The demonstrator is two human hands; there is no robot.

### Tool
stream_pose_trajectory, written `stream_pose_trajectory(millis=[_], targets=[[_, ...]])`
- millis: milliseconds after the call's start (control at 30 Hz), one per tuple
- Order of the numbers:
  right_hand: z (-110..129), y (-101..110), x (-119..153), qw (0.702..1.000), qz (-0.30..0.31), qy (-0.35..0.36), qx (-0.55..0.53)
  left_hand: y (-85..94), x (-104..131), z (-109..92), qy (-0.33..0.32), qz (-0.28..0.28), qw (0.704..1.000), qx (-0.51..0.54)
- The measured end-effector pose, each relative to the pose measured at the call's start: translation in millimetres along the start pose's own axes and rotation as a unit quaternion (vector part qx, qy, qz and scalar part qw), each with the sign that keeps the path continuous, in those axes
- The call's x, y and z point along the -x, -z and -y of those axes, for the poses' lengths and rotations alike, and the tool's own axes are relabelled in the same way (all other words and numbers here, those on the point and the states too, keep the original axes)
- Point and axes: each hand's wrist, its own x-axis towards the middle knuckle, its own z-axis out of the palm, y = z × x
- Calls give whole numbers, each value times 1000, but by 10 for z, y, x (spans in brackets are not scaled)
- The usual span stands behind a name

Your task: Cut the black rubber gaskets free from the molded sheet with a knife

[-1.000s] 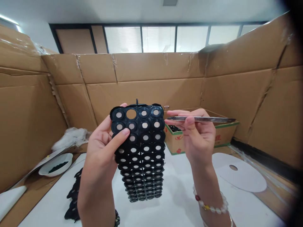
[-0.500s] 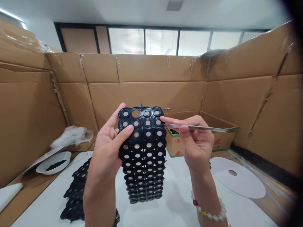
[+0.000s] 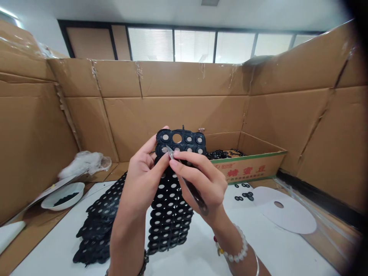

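My left hand (image 3: 148,168) grips the left edge of a long black rubber sheet of joined rings (image 3: 169,209), thumb in front and fingers behind. The sheet hangs down toward the white table, its upper end tilted to face me. One ring in the top row has a wider opening than those around it. My right hand (image 3: 201,180) is closed around slim metal tweezers (image 3: 191,188) with a pointed tip. That tip lies at a second-row ring, close beside my left thumb. My right hand covers part of the sheet's right side.
More black ring sheets (image 3: 99,214) lie at left on the white table (image 3: 230,245). Beyond them are a white bowl (image 3: 77,197) with black pieces and a plastic bag (image 3: 86,165). At right are a cardboard box (image 3: 253,168), loose black rings (image 3: 247,196) and a white disc (image 3: 290,214). Cardboard walls surround everything.
My right hand has swung left and turned, bringing the tweezers' tip from the sheet's right edge to its left rings. The sheet's top and my left hand have shifted right.
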Motion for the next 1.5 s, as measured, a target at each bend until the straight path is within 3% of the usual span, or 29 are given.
stream_pose_trajectory(millis=[300,567,667,1033,1133,1367,1500], targets=[[-53,-47,25,999,-28,11,14,27,17,-2,-44,65,996,-53],[-167,-96,72,989,-141,27,43,-1,78,22,-97,117,949,-277],[-167,-64,67,992,-121,-4,46,5,62,33,-89,139,937,-307],[-264,-93,80,995,-74,-70,24,75,-80,165,-46,169,954,-244],[-291,-109,87,995,-65,-79,21,71,-76,166,-39,156,957,-240],[-347,-149,77,996,-72,-45,33,29,-43,138,-28,113,969,-220],[-435,-26,66,997,-31,42,59,-21,-27,150,-42,106,967,-227]])
